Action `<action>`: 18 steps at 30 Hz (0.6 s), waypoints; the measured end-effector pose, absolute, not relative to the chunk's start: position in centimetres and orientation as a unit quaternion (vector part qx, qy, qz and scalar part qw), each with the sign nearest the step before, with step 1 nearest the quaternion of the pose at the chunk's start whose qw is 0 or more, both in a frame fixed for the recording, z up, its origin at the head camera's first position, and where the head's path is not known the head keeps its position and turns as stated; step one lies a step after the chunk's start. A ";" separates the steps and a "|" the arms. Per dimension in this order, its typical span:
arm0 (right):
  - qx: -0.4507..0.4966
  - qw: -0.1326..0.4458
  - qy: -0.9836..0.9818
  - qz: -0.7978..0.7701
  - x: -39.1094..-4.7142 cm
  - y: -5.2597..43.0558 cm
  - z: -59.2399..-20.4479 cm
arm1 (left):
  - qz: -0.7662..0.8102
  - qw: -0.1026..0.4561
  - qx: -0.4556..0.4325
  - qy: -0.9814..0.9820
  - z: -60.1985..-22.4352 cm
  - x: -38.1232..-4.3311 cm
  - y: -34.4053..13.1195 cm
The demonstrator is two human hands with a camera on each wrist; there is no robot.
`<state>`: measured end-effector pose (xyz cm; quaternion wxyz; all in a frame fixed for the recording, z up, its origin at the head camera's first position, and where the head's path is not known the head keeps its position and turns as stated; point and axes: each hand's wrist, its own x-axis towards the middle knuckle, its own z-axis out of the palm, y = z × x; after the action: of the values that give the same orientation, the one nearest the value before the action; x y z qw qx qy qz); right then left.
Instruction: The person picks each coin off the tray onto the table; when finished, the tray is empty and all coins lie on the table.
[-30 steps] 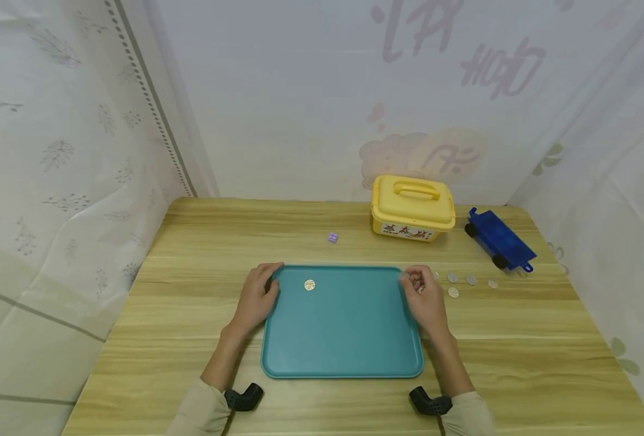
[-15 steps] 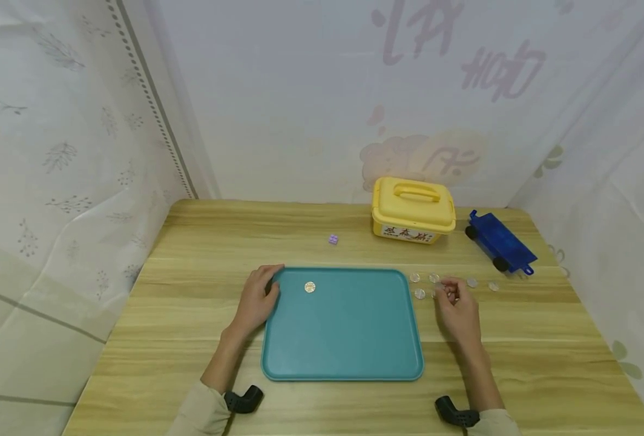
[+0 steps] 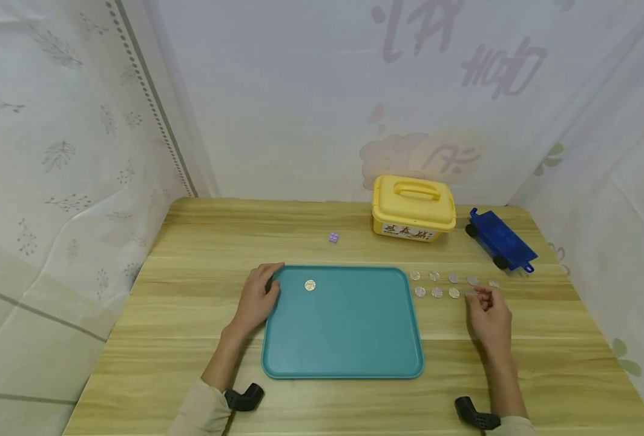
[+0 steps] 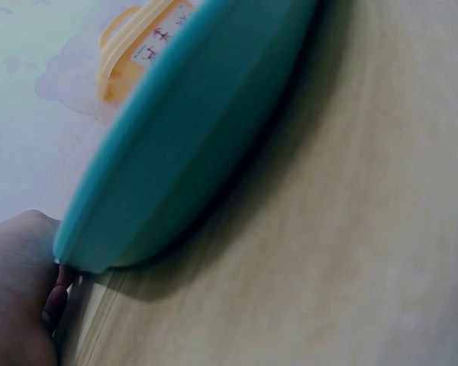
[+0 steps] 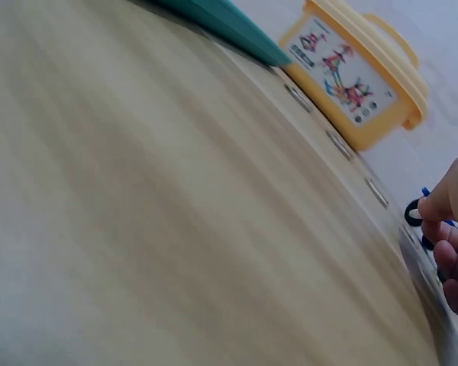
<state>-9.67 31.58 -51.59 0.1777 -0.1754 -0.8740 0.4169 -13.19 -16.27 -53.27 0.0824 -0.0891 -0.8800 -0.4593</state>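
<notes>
My left hand (image 3: 255, 295) holds the far left corner of a teal tray (image 3: 344, 339), index finger at the far edge and thumb by the left side. In the left wrist view the tray's underside (image 4: 183, 145) fills the middle, with the left hand (image 4: 19, 290) at its corner. One gold-toned coin (image 3: 310, 285) lies in the tray. Right of it, silvery coins form two rows on the wooden table, among them one coin (image 3: 420, 292) beside the tray. At the near row's right end, my right hand (image 3: 491, 315) pinches a coin (image 3: 470, 292) close to the tabletop.
A yellow lidded box (image 3: 413, 209) with a handle stands at the back, left of a blue toy trailer (image 3: 500, 239) with black wheels. A small purple toy brick (image 3: 333, 238) lies behind the tray. Patterned cloth (image 3: 300, 109) hangs behind the table.
My right hand has moved right from the tray's far right corner, along the coins, to the near row's right end, uncovering several coins. My left hand and the tray stay put.
</notes>
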 end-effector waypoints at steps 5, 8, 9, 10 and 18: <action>-0.169 0.181 -0.881 0.403 -9.6 32.6 -51.9 | -0.461 0.083 -0.089 -0.879 -53.3 -13.3 -16.2; -0.162 0.182 -0.890 0.386 -9.7 32.7 -52.2 | -0.461 0.084 -0.090 -0.879 -53.4 -13.3 -16.3; -0.161 0.184 -0.893 0.378 -9.8 32.7 -52.3 | -0.461 0.084 -0.091 -0.879 -53.4 -13.3 -16.3; -0.160 0.187 -0.896 0.370 -9.8 32.7 -52.4 | -0.461 0.084 -0.092 -0.878 -53.4 -13.3 -16.3; -0.149 0.225 -0.905 0.330 -10.1 32.6 -53.0 | -0.460 0.083 -0.092 -0.879 -53.5 -13.3 -16.3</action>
<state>-10.12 32.59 -52.96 0.2253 -0.1485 -0.9046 0.3299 -13.28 -16.30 -53.52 0.0829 -0.0922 -0.8790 -0.4605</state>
